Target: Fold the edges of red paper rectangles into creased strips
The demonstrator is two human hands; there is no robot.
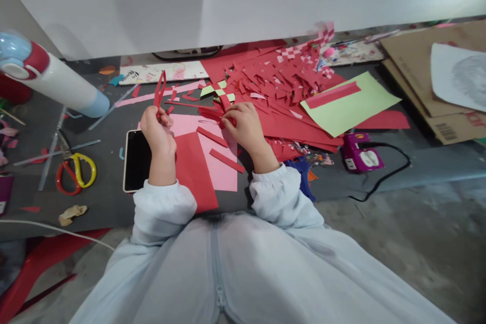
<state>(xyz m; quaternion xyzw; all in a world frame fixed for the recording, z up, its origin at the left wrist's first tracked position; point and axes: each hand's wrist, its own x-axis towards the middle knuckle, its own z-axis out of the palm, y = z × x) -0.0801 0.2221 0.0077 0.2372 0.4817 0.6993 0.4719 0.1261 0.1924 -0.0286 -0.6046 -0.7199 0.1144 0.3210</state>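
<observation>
- Dark table [110,162]: work surface, strewn with cut paper.
- Red paper heap [266,104]: sheets under many small offcuts, beyond the right hand; much cutting judged done.
- Green sheet [341,119]: to the right, one red strip [334,94] lying across it; appears otherwise unused.
- Pink sheet [228,179]: between the person's forearms, partly under a red sheet [195,172]; both look available as stock.
- Right hand [245,121]: fingertips bunched over red strips; cannot tell whether anything is gripped.
- Left hand [157,129]: pinches a folded red strip [160,92], which stands up above the fingers, left of the checked piece.
- Checked piece [219,92]: green and red, just beyond the right hand; small, judged partly made.
- Loose red strips [227,160]: two on the pink sheet, judged cut but not yet used.
</observation>
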